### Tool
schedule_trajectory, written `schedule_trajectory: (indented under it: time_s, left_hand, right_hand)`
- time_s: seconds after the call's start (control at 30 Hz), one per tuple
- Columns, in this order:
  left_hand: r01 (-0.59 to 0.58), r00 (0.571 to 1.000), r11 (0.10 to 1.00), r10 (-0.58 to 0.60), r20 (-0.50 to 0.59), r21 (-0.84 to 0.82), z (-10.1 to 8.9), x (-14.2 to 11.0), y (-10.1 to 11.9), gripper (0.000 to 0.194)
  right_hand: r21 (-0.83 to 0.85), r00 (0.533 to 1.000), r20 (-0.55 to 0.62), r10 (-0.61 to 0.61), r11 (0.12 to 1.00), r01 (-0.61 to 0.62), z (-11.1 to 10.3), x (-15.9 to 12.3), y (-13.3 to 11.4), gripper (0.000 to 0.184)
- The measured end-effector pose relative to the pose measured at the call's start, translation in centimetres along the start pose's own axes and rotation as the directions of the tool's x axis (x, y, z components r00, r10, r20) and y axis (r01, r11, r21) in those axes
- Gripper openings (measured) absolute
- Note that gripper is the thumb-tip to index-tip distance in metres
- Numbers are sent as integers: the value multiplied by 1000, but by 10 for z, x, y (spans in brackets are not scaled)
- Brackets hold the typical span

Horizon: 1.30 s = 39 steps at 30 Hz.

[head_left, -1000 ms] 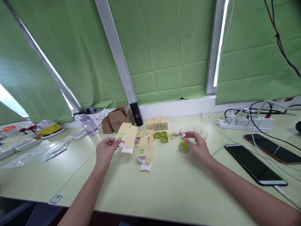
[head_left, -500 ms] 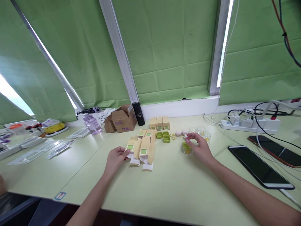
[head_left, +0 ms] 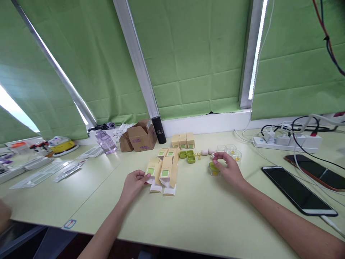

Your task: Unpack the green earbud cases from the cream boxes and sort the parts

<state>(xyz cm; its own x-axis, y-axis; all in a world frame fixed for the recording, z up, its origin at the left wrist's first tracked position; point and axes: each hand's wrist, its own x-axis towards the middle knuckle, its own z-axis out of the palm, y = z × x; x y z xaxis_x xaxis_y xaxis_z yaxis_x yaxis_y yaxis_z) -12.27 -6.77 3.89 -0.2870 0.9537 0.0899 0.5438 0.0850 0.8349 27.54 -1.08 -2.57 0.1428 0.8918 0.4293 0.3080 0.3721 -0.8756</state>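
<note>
My left hand [head_left: 134, 183] pinches the near-left edge of a flattened cream carton [head_left: 154, 167] with a green square on it. Beside that carton lies another flattened carton [head_left: 166, 166], with more behind. My right hand [head_left: 228, 169] is curled beside and partly above a small clear container with a green top [head_left: 214, 169]. Something small and white shows at its fingertips, but I cannot make out what it is. Two pale pink cylinders [head_left: 205, 152] lie just beyond. Green open trays [head_left: 191, 158] and small yellow pieces [head_left: 198, 156] sit between the hands.
Three upright cream boxes [head_left: 183, 141] stand at the back. Clear containers [head_left: 231, 149] are beyond my right hand. Phones [head_left: 296, 190] and a power strip [head_left: 288, 142] with cables occupy the right. A brown box [head_left: 142, 138], black cylinder [head_left: 159, 130] and purple bottle [head_left: 106, 142] stand back left.
My left hand and its carton have shifted slightly to the right and nearer me. My right hand stays in place. At the far left edge, another person's blurred hand shows a little more.
</note>
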Motion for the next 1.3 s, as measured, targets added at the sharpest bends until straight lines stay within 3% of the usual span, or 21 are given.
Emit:
schedule_trajectory:
  time_s: [0.17,0.33,0.57,0.7,0.87,1.03,1.13,1.3]
  left_hand:
    - [9,997,997,-14,70,72,0,8,-12,49]
    - [-39,997,981,26,73,188,1,10,-16,49]
    - [-80,997,905,76,26,419,-9,0,9,48]
    - [-175,968,832,242,-61,527,-6,-7,30,39]
    - [-440,856,756,516,-27,485,31,-23,62,27]
    - [-602,787,709,604,125,367,90,-42,98,24]
    - [-634,773,716,589,235,292,125,-43,113,27]
    - [-530,813,828,435,387,183,170,-29,118,40]
  right_hand:
    - [-15,1000,8,-14,1000,14,1,0,3,27]
    - [-18,1000,23,3,1000,-3,2,-1,2,26]
    - [-4,997,33,64,998,-64,1,-1,-1,29]
    - [34,993,19,113,993,-114,0,0,-1,29]
    - [58,982,64,180,981,-184,-4,2,1,32]
    - [59,915,337,221,965,-254,-18,6,-5,55]
    - [21,876,442,194,974,-226,-21,6,-6,72]
    - [-95,903,396,165,986,-139,-15,4,5,66]
